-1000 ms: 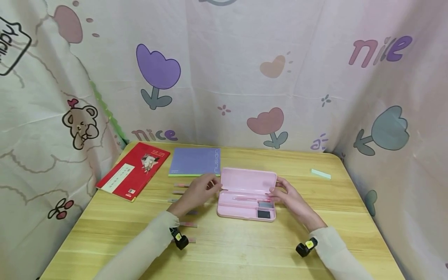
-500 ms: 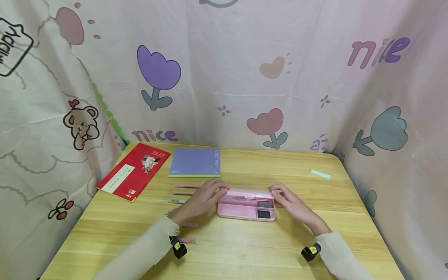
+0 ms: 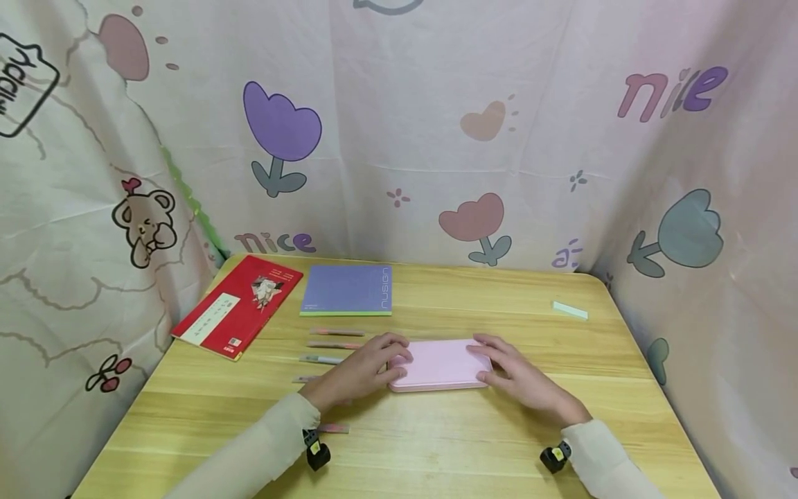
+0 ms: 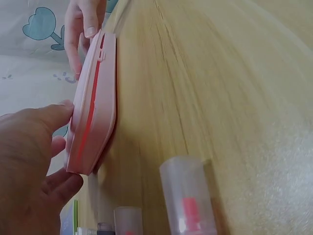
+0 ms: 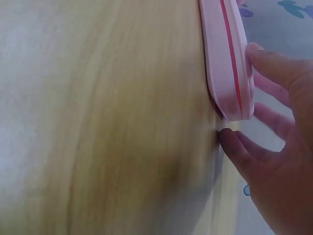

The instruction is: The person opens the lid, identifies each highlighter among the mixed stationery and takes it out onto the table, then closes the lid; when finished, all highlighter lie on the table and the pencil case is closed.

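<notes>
A pink pencil case lies in the middle of the table with its lid down over the tray. Both wrist views show a thin red line along the seam between lid and base. My left hand rests on the left end of the case, its thumb on the lid in the left wrist view. My right hand touches the right end with spread fingers. Its thumb meets the lid edge in the right wrist view. The contents are hidden under the lid.
Several pens or markers lie in a column left of the case, partly behind my left forearm. A red book and a purple notebook lie at the back left. A pale green strip lies at the back right.
The lid, upright a second ago, has swung down toward me over the tray, covering its compartments. Both hands have followed it and now rest on the ends of the case.
</notes>
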Demonstrator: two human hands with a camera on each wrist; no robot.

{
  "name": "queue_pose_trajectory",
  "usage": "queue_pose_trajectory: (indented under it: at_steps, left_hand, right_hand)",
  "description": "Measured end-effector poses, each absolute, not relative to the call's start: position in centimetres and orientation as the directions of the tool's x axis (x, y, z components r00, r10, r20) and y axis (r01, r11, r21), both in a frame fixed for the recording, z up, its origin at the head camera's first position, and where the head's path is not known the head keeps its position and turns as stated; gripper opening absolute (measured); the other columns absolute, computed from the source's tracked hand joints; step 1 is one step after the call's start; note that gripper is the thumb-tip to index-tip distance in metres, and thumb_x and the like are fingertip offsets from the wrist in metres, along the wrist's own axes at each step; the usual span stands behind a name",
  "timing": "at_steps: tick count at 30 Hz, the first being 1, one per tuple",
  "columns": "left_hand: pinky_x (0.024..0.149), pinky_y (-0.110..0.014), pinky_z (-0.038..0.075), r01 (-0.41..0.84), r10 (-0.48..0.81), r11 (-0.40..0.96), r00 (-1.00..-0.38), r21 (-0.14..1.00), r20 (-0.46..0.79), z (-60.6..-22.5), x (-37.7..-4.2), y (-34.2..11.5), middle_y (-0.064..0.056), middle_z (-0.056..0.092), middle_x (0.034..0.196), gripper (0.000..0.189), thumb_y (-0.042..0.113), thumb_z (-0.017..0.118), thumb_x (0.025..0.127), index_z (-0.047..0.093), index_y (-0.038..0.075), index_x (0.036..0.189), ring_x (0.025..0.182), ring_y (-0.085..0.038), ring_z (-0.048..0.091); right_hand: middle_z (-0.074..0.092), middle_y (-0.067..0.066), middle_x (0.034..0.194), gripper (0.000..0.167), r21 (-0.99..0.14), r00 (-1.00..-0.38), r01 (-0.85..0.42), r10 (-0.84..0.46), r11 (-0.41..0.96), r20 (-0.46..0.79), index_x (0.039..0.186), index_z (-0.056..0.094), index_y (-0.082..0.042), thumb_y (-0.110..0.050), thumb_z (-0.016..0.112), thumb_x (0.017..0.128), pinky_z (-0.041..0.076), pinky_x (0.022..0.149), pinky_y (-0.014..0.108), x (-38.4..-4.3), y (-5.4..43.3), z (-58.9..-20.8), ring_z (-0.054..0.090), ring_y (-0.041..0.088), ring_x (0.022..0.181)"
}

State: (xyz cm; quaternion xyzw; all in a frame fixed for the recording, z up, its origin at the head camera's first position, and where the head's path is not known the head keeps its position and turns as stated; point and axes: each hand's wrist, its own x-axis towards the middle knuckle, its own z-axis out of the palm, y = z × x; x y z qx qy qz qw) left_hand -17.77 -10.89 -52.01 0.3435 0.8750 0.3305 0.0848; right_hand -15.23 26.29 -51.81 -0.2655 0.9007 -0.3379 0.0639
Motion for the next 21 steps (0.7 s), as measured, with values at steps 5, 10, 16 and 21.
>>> queue_pose_trajectory:
  at_steps: [5,10,16,21]
  left_hand:
    - [0.123,-0.048,0.046,0.535,0.660,0.543,-0.748,0.648,0.065,-52.09,-17.79,-10.89,-0.004,0.055,0.159,0.027,0.029,0.065,0.111,0.071,0.020,0.137,0.147,-0.023,0.054]
    - [0.121,-0.044,0.048,0.554,0.674,0.544,-0.736,0.630,0.065,-52.09,-17.83,-10.87,-0.005,0.054,0.160,0.028,0.028,0.065,0.111,0.070,0.019,0.138,0.144,-0.023,0.057]
    - [0.117,-0.040,0.053,0.598,0.692,0.547,-0.716,0.586,0.084,-51.96,-17.85,-10.88,-0.006,0.053,0.160,0.028,0.026,0.066,0.111,0.070,0.016,0.137,0.135,-0.021,0.063]
    - [0.120,-0.042,0.050,0.566,0.686,0.553,-0.726,0.612,0.052,-51.62,-17.91,-11.07,-0.004,0.050,0.163,0.030,0.029,0.064,0.112,0.069,0.020,0.140,0.142,-0.022,0.057]
  right_hand:
    - [0.038,0.016,0.174,0.053,-0.629,-0.834,-0.454,-0.549,0.631,0.052,0.160,0.056,-0.015,-0.027,0.068,0.109,0.037,0.123,0.065,-15.27,26.30,-51.56,0.042,0.044,0.157]
    - [0.040,0.015,0.172,0.054,-0.640,-0.840,-0.432,-0.543,0.636,0.028,0.158,0.058,-0.014,-0.029,0.070,0.108,0.040,0.122,0.061,-15.33,26.15,-51.45,0.046,0.041,0.154]
    - [0.040,0.016,0.171,0.055,-0.608,-0.829,-0.462,-0.557,0.645,0.039,0.157,0.058,-0.014,-0.029,0.071,0.107,0.040,0.123,0.061,-15.41,26.11,-51.55,0.046,0.040,0.154]
    - [0.040,0.016,0.171,0.054,-0.628,-0.843,-0.437,-0.537,0.643,0.037,0.158,0.058,-0.016,-0.032,0.069,0.108,0.042,0.121,0.061,-15.48,26.23,-51.65,0.047,0.042,0.153]
